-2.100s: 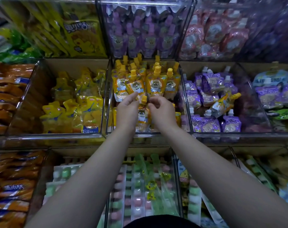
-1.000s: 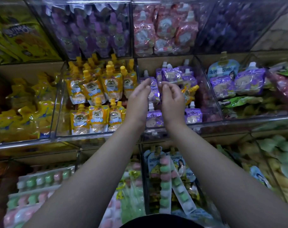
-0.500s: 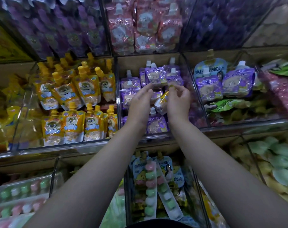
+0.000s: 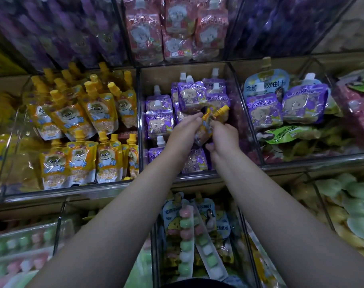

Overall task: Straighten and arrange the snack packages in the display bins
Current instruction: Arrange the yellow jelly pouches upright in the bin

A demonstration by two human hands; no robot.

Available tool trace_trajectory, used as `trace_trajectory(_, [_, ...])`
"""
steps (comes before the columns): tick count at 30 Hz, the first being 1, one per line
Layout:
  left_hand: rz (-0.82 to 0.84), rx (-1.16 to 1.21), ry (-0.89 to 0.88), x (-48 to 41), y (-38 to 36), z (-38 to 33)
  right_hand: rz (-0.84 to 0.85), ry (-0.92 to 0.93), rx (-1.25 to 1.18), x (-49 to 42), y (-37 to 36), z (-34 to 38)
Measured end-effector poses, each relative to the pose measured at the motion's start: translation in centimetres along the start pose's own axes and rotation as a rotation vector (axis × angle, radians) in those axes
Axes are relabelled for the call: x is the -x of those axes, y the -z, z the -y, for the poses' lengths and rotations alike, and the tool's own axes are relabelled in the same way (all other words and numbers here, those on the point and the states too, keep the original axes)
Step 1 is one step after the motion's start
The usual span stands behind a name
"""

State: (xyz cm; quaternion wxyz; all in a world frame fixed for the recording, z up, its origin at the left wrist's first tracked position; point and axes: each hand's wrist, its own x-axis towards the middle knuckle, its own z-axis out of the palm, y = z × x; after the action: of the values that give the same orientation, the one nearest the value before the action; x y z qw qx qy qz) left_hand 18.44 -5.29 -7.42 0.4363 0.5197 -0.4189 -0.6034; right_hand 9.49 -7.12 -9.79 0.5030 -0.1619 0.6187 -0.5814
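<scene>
Pouch (image 4: 205,129), yellow-capped, in curled right hand (image 4: 224,136) (straight-fingered left hand (image 4: 183,132) against it)

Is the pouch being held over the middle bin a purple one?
No, the held pouch is yellow with a yellow cap, unlike the purple pouches around it.
</scene>
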Motion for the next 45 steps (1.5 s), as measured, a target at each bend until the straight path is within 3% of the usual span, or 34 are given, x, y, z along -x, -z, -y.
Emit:
trace_trajectory(7, [-0.035,0.061,-0.03,1.3,0.8,-0.9,0.108,0.045,-0.168,1.5,0.4,0.8])
trace_trajectory(21, [-0.09,0.133,-0.174,5.6,5.6,-3.0,0.258,0.397,0.064,6.1,-2.6,1.1])
trace_trajectory(28, [-0.211,0.026,-0.273,7.6,10.3,-4.2,0.301,0.366,0.075,9.1,-6.1,-0.2])
trace_trajectory(35, [-0.324,0.029,-0.237,8.4,14.6,-4.2,0.3,0.463,0.27,11.2,-9.4,-2.4])
trace_trajectory(45, [-0.311,-0.004,-0.03,7.8,18.6,-2.0,0.281,0.696,0.851,12.9,-11.9,-5.5])
